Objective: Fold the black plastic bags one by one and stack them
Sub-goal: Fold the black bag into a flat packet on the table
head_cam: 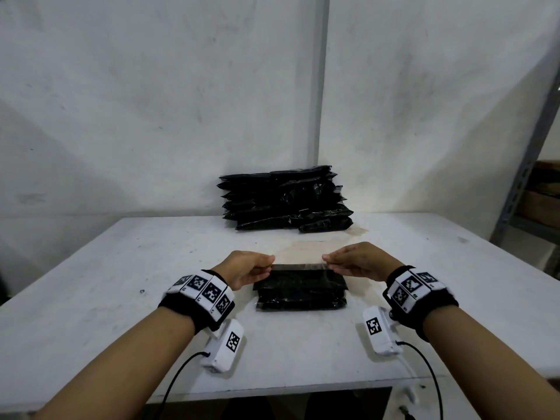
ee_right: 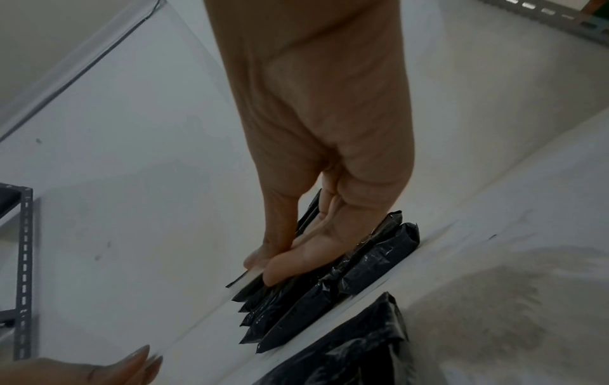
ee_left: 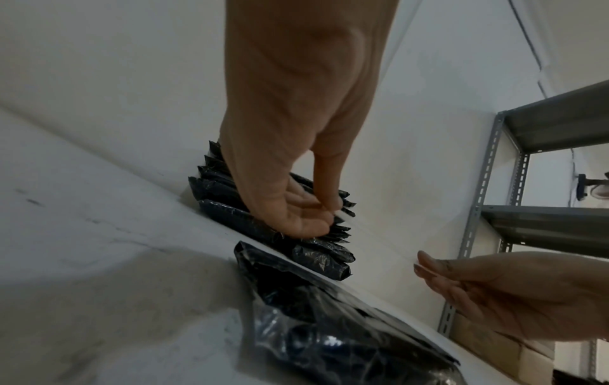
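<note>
Near the front edge of the tabletop (head_cam: 91, 283): black plastic bag (head_cam: 300, 291), lying flat and part-folded between the two wrists; its far strip is raised off the surface
Left hand (head_cam: 247, 268): fingers (ee_left: 309, 221) curled together and pinching the left end of that far strip; held at the corner, I judge, so the edge stays taut and square for the fold
Right hand (head_cam: 360, 262): fingers (ee_right: 277, 271) pinching the right end of the same strip; the mirrored grip keeps the crease straight across
Far edge of the tabletop, against the wall (head_cam: 151, 101): stack of folded bags (head_cam: 285, 200), well apart from the hands; set there, probably, to leave the front free for folding
Step in hand: likely bringing the far strip over toward the near edge; stacking not yet begun for this bag
Beyond the right edge: metal shelving (head_cam: 527, 165)
</note>
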`<state>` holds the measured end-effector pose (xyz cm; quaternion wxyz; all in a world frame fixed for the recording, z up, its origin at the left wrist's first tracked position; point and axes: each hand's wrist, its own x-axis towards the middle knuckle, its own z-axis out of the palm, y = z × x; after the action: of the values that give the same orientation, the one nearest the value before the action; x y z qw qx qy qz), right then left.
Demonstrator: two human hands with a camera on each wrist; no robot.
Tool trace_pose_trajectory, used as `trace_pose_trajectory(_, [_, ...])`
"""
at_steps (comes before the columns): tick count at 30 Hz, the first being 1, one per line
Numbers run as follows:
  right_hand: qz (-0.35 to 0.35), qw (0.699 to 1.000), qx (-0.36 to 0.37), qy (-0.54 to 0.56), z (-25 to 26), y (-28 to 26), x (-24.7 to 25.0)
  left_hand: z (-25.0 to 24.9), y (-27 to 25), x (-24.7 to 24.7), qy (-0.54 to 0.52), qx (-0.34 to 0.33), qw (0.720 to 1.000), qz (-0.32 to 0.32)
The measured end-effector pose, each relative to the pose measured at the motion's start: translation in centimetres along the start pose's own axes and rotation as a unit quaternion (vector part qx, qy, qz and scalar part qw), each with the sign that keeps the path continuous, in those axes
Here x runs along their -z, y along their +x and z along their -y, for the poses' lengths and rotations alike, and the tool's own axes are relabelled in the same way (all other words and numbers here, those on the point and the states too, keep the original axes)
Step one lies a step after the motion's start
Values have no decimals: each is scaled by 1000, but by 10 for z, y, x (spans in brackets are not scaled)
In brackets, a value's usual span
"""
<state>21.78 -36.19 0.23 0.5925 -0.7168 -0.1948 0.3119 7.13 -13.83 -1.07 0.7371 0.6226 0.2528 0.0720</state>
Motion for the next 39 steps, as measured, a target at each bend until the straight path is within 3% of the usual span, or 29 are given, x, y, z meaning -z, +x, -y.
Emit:
trace_pose_trajectory(4, [7,1000,-1,12,-2,0,1,1,0,-1,-23,72,996,48])
trace_pose_trajectory(9, [14,1000,0,17,-1,0,5,-4,-4,2,-62,82,990,93])
trace_pose_trajectory(23, [17,1000,-20,11,1,3,3,-2,-2,8,-48,65,995,62])
trace_pose_trajectory(39, [-8,999,-41,-22,-17,-1,-2,18,12,-2,180,-10,983,-37])
